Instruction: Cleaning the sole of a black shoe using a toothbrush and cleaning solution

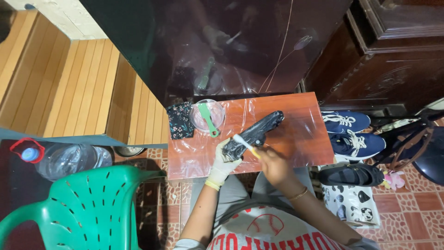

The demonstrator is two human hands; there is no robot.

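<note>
Seemingly only the head view is on offer, looking straight down at a small table [305, 139] with a glossy red-brown wood-grain top under clear plastic film, likely there to keep the surface clean. A black shoe [253, 133] lies at a slant across the table's middle, heel toward the person. The left hand [223, 162], in a pale thin glove, has its fingers clamped round the heel end, which pins the shoe steady. The right hand [273, 164], bare, has its fingers closed on a toothbrush [245, 145] with a white head and yellowish handle; the bristles rest against the shoe's upper, near the gloved hand.

A clear round bowl [206, 116] sits at the table's far edge, within reach, with a green brush [208, 119] laid across it, handle over the rim. Just beside it lies a dark floral cloth [179, 120], soft and folded. A green slotted plastic chair [88, 203] stands to the left. Blue lace-up sneakers [349, 132] wait on the tiled floor at right.
</note>
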